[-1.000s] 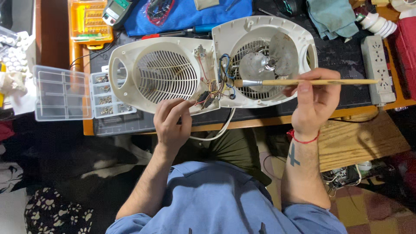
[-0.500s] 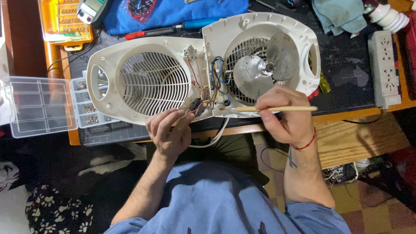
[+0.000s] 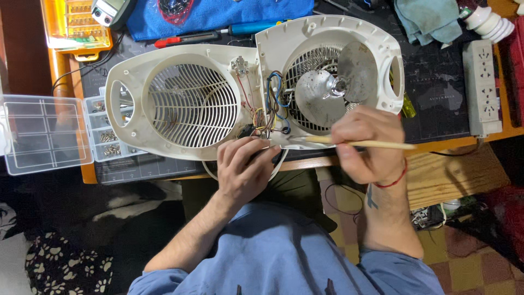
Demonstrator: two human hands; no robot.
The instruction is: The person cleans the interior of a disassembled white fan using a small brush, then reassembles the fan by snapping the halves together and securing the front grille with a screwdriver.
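Cluttered repair bench, dark cutting mat [image 3: 436,87] over an orange-edged top; a white power strip [image 3: 482,87] lies at the right edge, screwdrivers [image 3: 218,34] along the back. A white fan-heater casing, split open, lies flat mid-bench: grille half [image 3: 183,104] left, motor half [image 3: 333,76] right with the metal fan blade up, so the coloured wiring [image 3: 267,109] between them is exposed. Left hand [image 3: 243,169] rests at the casing's near edge, fingers curled loosely beside the wires, apparently steadying; whether it pinches anything, cannot tell. Right hand [image 3: 365,145] is closed pencil-style on a thin wooden-handled brush [image 3: 360,143], tip toward the wiring. Open clear parts organiser [image 3: 46,134] sits left, within reach.
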